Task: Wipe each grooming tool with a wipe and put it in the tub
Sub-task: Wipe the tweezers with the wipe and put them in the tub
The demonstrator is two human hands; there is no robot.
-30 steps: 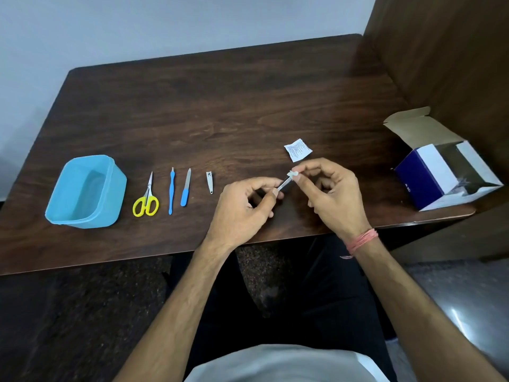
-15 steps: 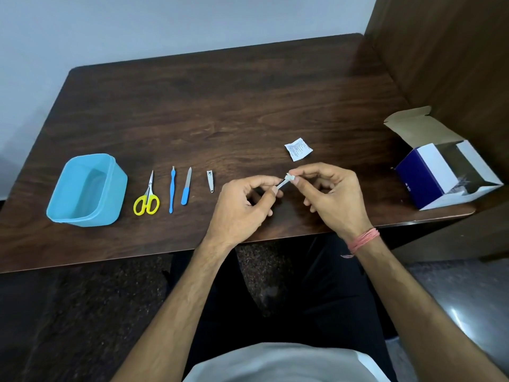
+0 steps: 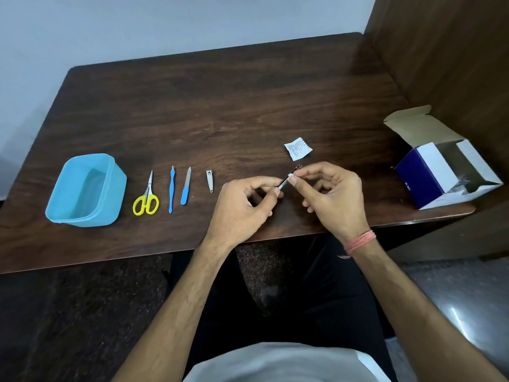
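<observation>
Dark wood table (image 3: 220,106): L hand (image 3: 242,208) pinches metal tool (image 3: 286,180), R hand (image 3: 333,197) pinches white wipe (image 3: 290,176) on it; blue tub (image 3: 85,190) far left.

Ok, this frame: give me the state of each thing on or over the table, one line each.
tub: upright, open, no tool inside.
scissors: closed, flat on table.
blue-handled pusher: flat on table.
nail file: flat on table.
nail clipper: flat on table.
metal tool: held over table between both hands.
left hand: pinches the tool's near end.
right hand: pinches a small wipe on it.
torn sachet: flat on table.
box: flap open.
</observation>
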